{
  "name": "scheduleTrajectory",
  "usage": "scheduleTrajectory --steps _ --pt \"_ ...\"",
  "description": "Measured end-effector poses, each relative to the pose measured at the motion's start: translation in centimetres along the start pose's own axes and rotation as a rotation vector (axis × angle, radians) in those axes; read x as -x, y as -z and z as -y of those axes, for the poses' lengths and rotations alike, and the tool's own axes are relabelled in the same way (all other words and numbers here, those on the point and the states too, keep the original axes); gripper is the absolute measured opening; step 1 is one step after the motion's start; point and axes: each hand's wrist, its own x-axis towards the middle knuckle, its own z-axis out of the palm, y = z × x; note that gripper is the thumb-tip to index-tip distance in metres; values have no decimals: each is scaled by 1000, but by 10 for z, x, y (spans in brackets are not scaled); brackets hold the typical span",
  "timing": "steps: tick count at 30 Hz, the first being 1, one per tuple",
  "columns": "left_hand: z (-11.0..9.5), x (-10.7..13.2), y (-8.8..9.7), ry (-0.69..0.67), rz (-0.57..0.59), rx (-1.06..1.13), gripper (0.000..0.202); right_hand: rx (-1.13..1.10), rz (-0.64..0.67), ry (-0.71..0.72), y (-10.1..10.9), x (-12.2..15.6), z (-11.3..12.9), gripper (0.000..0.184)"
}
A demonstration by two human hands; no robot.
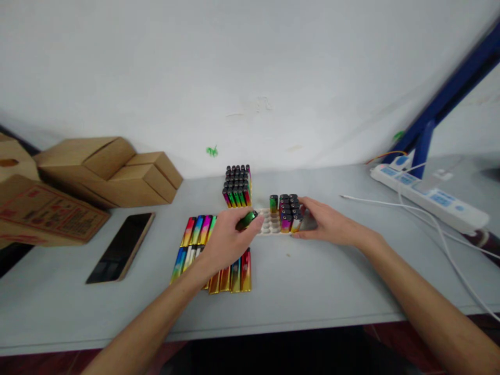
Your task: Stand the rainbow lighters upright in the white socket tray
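My left hand (230, 234) pinches a green lighter (247, 220) between thumb and fingers, tilted, at the left end of a white tray (266, 227) with round pockets. One green lighter (274, 204) stands upright in the tray near its back edge. Two rows of upright lighters (286, 223) in purple, gold and silver fill its right end. My right hand (326, 221) is curled around that right end, thumb at the front and fingers behind; it steadies the tray there. Shiny multicoloured lighters (235, 273) lie flat in rows, partly hidden under my left forearm.
A block of upright lighters with black tops (236, 182) stands near the wall. To the left are a phone (120, 247) and cardboard boxes (105, 169). A white power strip (429, 198) and a loose white cable (441, 232) lie on the right.
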Motion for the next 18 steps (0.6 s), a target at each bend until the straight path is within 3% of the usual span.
scheduleTrajectory --steps 13,18 --pt "-3 -1 -1 31 9 1 48 -14 -17 -10 -2 0 -3 75" --pt "8 -4 -1 11 65 278 25 -10 -28 25 -2 -1 -2 71"
